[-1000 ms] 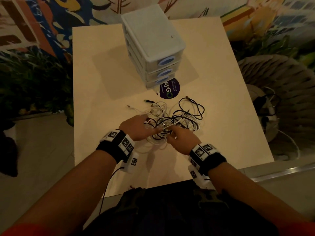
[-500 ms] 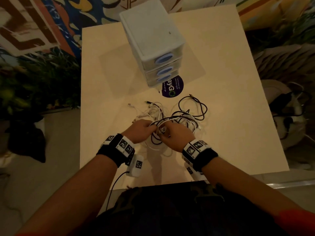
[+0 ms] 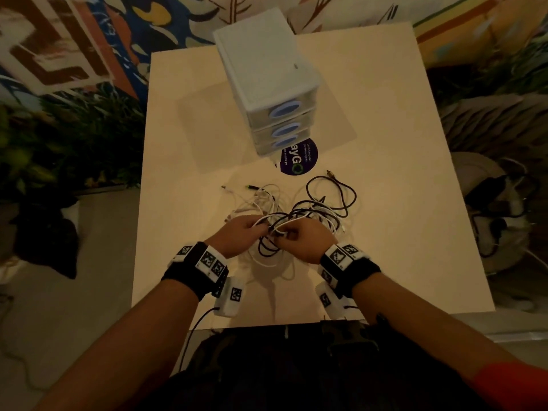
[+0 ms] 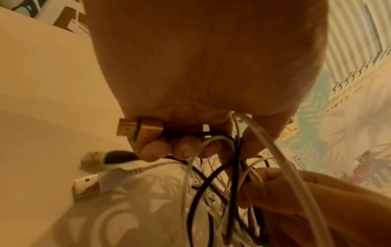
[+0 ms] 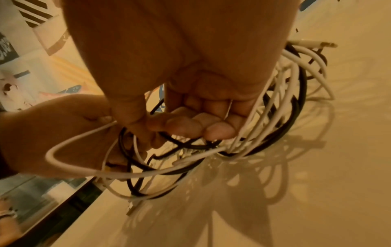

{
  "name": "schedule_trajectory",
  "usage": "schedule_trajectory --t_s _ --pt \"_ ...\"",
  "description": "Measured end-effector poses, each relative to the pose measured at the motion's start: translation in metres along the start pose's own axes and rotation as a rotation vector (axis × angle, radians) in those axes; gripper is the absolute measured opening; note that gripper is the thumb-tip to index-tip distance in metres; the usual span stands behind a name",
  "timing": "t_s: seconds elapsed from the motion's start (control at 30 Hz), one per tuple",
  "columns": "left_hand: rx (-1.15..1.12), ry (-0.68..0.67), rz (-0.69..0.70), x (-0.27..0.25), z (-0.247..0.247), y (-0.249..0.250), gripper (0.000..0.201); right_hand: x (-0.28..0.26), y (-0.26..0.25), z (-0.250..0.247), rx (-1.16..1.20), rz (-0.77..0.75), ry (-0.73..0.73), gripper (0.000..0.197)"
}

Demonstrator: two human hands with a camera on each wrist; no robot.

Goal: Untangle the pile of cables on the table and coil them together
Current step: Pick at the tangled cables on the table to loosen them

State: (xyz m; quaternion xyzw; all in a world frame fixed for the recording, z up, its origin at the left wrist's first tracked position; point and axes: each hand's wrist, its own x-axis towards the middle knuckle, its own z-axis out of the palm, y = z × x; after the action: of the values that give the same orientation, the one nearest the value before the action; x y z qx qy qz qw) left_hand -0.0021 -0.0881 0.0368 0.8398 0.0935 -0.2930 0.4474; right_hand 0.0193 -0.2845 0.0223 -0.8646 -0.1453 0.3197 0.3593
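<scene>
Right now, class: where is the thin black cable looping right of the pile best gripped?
Probably behind its small gold plug, from the far right: that end of the thin black cable lies free on the beige table, clear of the tangle.

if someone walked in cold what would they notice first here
The eye lands on the tangle of black and white cables in the middle of the table, with the left hand and right hand both gripping strands at its near edge. Next comes the white drawer unit standing at the far end, a round purple sticker at its foot. Up close, a gold plug sits in the left hand's fingers.
</scene>
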Motion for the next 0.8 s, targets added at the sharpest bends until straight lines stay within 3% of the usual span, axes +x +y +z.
schedule_trajectory --t_s 0.07,0.17,0.23,0.37,0.5,0.63,0.7,0.8 --pt "0.115 0.005 0.088 0.002 -0.001 -0.006 0.019 0.001 0.000 -0.001 -0.001 -0.004 0.029 0.019" --pt "0.241 0.141 0.172 0.003 -0.005 -0.018 0.050 -0.001 0.003 -0.003 -0.006 -0.003 0.067 0.017" --pt "0.338 0.251 0.206 0.004 -0.007 -0.029 0.061 -0.004 0.006 -0.005 -0.017 -0.014 0.096 0.019" --pt "0.344 0.335 0.211 -0.001 -0.005 -0.033 0.044 -0.009 0.009 -0.003 -0.064 -0.143 0.141 0.018" --pt "0.341 0.337 0.245 -0.005 0.004 -0.034 0.034 -0.012 0.012 -0.001 -0.059 -0.024 0.168 0.035" --pt "0.308 0.532 0.365 -0.011 0.011 -0.019 0.036 -0.015 0.004 -0.002 -0.007 0.021 0.228 0.047" --pt "0.432 0.502 0.447 -0.015 0.016 -0.008 0.040 -0.018 -0.001 -0.006 -0.002 0.044 0.247 0.039" --pt "0.568 0.382 0.387 -0.009 0.021 -0.007 0.047 -0.024 -0.005 -0.013 -0.020 0.078 0.218 0.022"
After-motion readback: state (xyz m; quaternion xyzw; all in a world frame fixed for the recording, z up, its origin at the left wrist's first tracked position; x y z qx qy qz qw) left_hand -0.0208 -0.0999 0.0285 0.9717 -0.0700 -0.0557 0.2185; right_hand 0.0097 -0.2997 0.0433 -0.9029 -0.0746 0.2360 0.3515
